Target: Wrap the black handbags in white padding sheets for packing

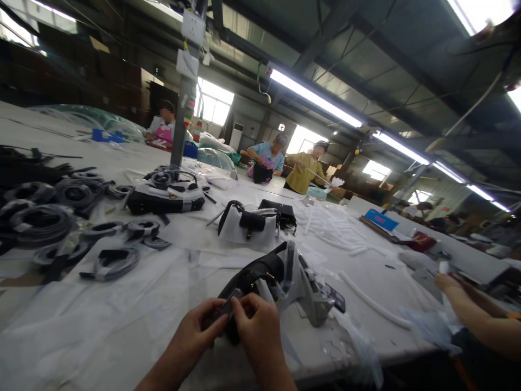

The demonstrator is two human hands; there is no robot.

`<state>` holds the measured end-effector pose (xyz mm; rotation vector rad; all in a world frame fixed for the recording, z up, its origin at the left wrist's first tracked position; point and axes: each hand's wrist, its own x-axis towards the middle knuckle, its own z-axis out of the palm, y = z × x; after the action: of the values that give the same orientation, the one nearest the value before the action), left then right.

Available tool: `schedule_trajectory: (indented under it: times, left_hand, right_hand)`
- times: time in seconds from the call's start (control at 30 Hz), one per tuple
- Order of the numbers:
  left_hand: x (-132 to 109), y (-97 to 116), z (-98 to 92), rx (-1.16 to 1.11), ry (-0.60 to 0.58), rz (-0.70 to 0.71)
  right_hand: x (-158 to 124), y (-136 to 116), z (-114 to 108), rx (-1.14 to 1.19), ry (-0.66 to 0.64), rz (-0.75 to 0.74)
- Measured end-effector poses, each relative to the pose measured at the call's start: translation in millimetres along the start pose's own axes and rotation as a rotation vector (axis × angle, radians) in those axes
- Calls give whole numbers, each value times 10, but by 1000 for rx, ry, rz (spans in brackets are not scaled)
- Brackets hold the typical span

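Slantwise, black bag [260,267], long axis rightward and away from left hand [203,322].

from close above left hand [205,323] and right hand [255,320], the tilted head view faces forward and down across the table [374,271].

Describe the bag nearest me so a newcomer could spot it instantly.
On the white table, go to the near edge, bottom middle. There the left hand and right hand pinch a grey strip at one end of a black bag with pale wrapping. Unlike the white-covered bag behind, it has both hands at it.
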<state>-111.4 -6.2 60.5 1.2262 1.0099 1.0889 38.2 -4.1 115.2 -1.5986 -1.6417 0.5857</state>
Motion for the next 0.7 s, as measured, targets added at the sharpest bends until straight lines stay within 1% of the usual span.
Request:
schedule_trajectory:
  times: [0.07,0.13,0.2,0.27,0.37,0.43,0.5,0.6,0.7]
  left_hand:
    - [3,-6,-14,-12,-4,2]
    - [6,-17,-29,-19,-9,-7]
    - [8,-26,-42,-36,-33,-27]
    - [6,-18,-54,-81,-64,-58]
    - [-6,43,-66,-165,-109,-114]
    - [-17,100,-69,-215,-146,-145]
    - [-24,138,-69,-269,-167,-178]
    - [-24,132,-63,-337,-170,-247]
    - [-17,73,-59,-374,-156,-314]
  right_hand:
    - [9,-6,0,21,13,35]
    - [13,13,16,89,-8,121]
    - [3,73,53,231,-58,241]
    - [-26,163,106,427,-100,312]
    - [-93,289,174,672,-131,290]
    - [-141,327,194,730,-154,243]
    - [-182,327,202,686,-150,189]
    - [-228,313,254,558,-88,146]
    - [-250,358,412,552,12,140]
